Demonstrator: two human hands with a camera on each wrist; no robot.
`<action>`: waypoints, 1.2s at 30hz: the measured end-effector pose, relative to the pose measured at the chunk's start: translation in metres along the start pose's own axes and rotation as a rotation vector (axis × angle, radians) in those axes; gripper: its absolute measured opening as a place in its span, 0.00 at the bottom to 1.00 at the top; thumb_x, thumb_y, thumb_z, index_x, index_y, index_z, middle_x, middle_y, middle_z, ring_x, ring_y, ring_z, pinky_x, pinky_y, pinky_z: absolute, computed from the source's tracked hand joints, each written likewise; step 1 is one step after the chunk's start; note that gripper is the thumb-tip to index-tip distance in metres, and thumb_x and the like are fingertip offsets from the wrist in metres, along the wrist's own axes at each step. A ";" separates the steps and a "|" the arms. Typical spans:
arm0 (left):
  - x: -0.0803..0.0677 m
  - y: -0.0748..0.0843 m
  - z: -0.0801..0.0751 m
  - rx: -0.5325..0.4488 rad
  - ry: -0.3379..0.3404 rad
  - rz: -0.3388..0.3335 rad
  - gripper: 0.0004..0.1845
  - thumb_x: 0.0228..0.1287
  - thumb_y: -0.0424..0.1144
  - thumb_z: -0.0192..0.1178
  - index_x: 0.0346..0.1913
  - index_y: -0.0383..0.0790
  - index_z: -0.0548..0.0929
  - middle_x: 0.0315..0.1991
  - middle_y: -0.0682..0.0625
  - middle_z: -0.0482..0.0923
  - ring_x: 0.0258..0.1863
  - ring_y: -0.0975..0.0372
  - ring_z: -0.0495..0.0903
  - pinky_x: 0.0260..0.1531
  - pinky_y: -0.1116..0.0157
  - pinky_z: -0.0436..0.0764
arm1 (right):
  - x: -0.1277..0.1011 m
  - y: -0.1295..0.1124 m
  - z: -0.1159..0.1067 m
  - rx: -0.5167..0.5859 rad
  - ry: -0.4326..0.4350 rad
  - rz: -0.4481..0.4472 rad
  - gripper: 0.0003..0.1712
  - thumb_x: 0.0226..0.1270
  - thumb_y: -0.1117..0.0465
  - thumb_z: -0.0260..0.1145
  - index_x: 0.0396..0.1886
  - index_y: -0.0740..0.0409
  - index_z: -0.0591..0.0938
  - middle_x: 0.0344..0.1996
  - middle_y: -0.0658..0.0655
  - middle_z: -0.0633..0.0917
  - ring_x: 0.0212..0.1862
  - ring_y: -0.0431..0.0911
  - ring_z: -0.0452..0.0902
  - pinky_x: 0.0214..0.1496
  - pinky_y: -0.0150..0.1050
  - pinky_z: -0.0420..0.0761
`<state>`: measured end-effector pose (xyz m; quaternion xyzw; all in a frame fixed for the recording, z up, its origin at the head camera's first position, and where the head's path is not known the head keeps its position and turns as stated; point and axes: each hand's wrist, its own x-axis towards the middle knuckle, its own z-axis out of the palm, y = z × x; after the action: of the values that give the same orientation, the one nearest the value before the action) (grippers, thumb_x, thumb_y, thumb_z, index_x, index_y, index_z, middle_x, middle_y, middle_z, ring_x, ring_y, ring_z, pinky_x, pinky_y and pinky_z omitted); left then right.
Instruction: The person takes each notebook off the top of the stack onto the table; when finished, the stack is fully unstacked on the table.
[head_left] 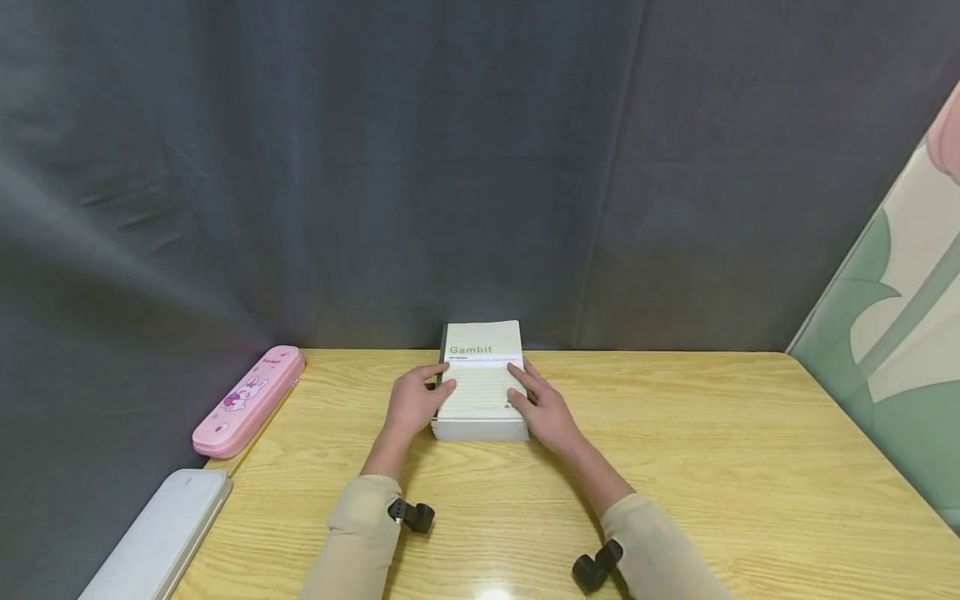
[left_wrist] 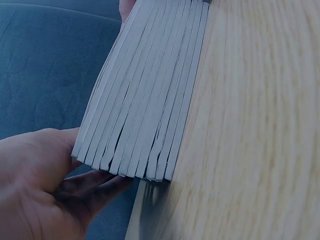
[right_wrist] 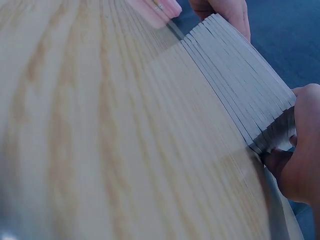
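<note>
A thick stack of notebooks (head_left: 482, 392) lies at the far edge of the wooden table, its top cover white with "Gambit" printed on it. My left hand (head_left: 415, 402) holds the stack's left side, with thumb and index finger over the top edge. On the opposite side my right hand (head_left: 549, 414) holds it in the same way. The left wrist view shows the page ends of the notebooks (left_wrist: 140, 95), with the left hand's (left_wrist: 45, 180) other fingers along the side. From the right wrist, the right hand (right_wrist: 305, 145) has its fingers bent against the stack (right_wrist: 240, 80).
A pink pencil case (head_left: 247, 402) with a rabbit picture lies at the table's left edge. Nearer on that side is a white case (head_left: 161, 537). A dark curtain (head_left: 465, 167) hangs behind the table (head_left: 697, 450); a leaf-patterned panel (head_left: 900, 333) stands at the right.
</note>
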<state>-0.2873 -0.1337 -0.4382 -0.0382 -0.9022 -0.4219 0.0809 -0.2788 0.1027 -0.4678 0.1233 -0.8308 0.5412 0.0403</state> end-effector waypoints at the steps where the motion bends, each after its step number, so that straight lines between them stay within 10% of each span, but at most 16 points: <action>1: 0.001 0.000 0.000 0.003 0.002 0.001 0.21 0.70 0.44 0.65 0.63 0.44 0.83 0.65 0.39 0.76 0.66 0.45 0.73 0.63 0.47 0.75 | 0.001 0.001 0.000 -0.001 0.001 0.002 0.31 0.79 0.54 0.59 0.77 0.53 0.68 0.80 0.56 0.56 0.79 0.51 0.50 0.77 0.48 0.61; 8: 0.002 -0.001 -0.001 -0.009 0.009 0.000 0.21 0.71 0.44 0.65 0.64 0.44 0.83 0.66 0.38 0.75 0.67 0.45 0.72 0.65 0.47 0.73 | 0.001 0.001 0.000 0.006 -0.001 0.018 0.37 0.80 0.52 0.58 0.81 0.53 0.57 0.80 0.56 0.55 0.77 0.51 0.54 0.78 0.48 0.58; 11: 0.002 -0.004 0.000 -0.031 0.007 -0.033 0.21 0.72 0.44 0.64 0.65 0.46 0.82 0.67 0.39 0.74 0.39 0.52 0.84 0.47 0.54 0.84 | 0.001 0.002 0.001 0.010 -0.001 0.025 0.39 0.80 0.50 0.58 0.82 0.54 0.55 0.80 0.56 0.55 0.77 0.52 0.56 0.78 0.48 0.59; 14: 0.002 -0.008 -0.002 -0.065 0.000 -0.063 0.22 0.73 0.45 0.63 0.66 0.47 0.80 0.62 0.39 0.79 0.12 0.62 0.66 0.20 0.65 0.76 | 0.001 0.003 0.002 -0.002 -0.004 0.030 0.39 0.80 0.49 0.57 0.82 0.54 0.54 0.80 0.56 0.55 0.77 0.53 0.55 0.78 0.49 0.58; 17: 0.003 -0.010 -0.004 -0.093 -0.011 -0.066 0.23 0.73 0.45 0.63 0.67 0.47 0.80 0.54 0.39 0.84 0.08 0.66 0.55 0.13 0.70 0.66 | 0.000 0.002 0.003 -0.031 -0.004 0.034 0.38 0.81 0.47 0.54 0.82 0.53 0.55 0.80 0.55 0.55 0.78 0.52 0.51 0.79 0.50 0.54; 22: 0.002 -0.016 -0.007 -0.124 0.004 -0.079 0.22 0.72 0.44 0.64 0.66 0.47 0.80 0.60 0.40 0.81 0.19 0.63 0.66 0.24 0.67 0.72 | -0.002 0.001 0.005 -0.064 -0.008 0.030 0.33 0.83 0.47 0.49 0.81 0.50 0.58 0.80 0.53 0.56 0.79 0.50 0.48 0.80 0.51 0.51; 25: 0.001 -0.016 -0.009 -0.164 0.011 -0.075 0.22 0.72 0.42 0.64 0.66 0.45 0.80 0.67 0.43 0.75 0.41 0.58 0.82 0.42 0.62 0.82 | -0.002 0.001 0.004 -0.058 -0.011 0.026 0.31 0.84 0.50 0.48 0.81 0.50 0.59 0.80 0.54 0.56 0.79 0.50 0.48 0.80 0.51 0.52; 28: -0.001 -0.015 -0.010 -0.212 0.009 -0.061 0.23 0.72 0.41 0.64 0.67 0.42 0.80 0.67 0.41 0.74 0.62 0.49 0.77 0.57 0.54 0.81 | -0.002 0.001 0.004 -0.043 -0.011 0.023 0.30 0.84 0.51 0.49 0.80 0.51 0.60 0.80 0.56 0.56 0.79 0.50 0.48 0.80 0.51 0.51; 36: -0.002 -0.016 -0.015 -0.302 0.048 -0.120 0.19 0.69 0.39 0.66 0.61 0.40 0.84 0.63 0.42 0.79 0.64 0.50 0.75 0.61 0.53 0.78 | -0.002 0.001 0.002 -0.043 -0.003 0.020 0.30 0.83 0.52 0.50 0.80 0.51 0.62 0.79 0.57 0.57 0.79 0.51 0.49 0.80 0.52 0.52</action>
<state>-0.2857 -0.1556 -0.4411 0.0141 -0.8269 -0.5578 0.0702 -0.2769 0.1016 -0.4695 0.1149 -0.8435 0.5235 0.0360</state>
